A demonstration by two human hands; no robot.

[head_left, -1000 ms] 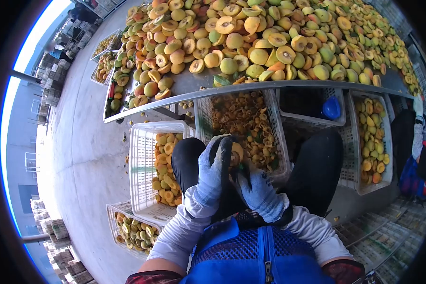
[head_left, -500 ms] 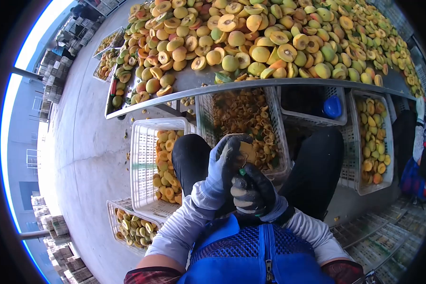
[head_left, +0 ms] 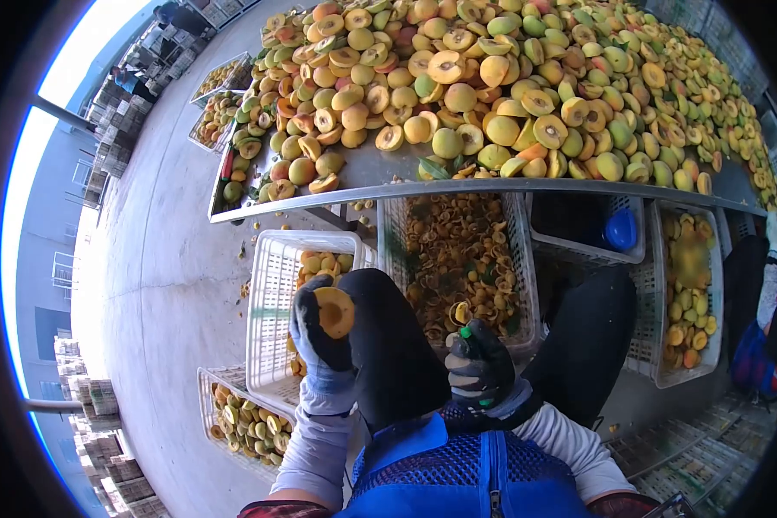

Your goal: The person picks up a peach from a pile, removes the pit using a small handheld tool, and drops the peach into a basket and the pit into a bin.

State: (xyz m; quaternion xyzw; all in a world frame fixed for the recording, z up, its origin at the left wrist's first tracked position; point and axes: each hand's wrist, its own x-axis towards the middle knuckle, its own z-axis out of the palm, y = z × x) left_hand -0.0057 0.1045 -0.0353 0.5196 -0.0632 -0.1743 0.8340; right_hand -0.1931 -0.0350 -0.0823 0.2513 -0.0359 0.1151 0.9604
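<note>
My left hand (head_left: 319,332), in a grey-and-black work glove, grips a peach half (head_left: 333,312) with its cut face and hollow turned toward me. It is raised beside my left knee, over the white crate (head_left: 272,298) of peach halves. My right hand (head_left: 482,367), gloved alike, is closed around a small green-handled tool (head_left: 466,331); most of its handle is hidden in the fist. At the tool's tip a curved scrap of peach (head_left: 462,312) shows, above the crate of brown pits and scraps (head_left: 423,298) between my knees.
A metal table (head_left: 363,164) ahead bears a large heap of halved peaches (head_left: 492,95). Below it stand a crate with a blue bowl (head_left: 620,230) and another peach crate (head_left: 659,345). A lower crate (head_left: 211,419) sits at left. A co-worker's sleeve (head_left: 770,281) shows far right.
My hands have moved apart. The left has carried the peach half left toward the white crate; the right stays near the middle with the tool, a scrap now showing at its tip.
</note>
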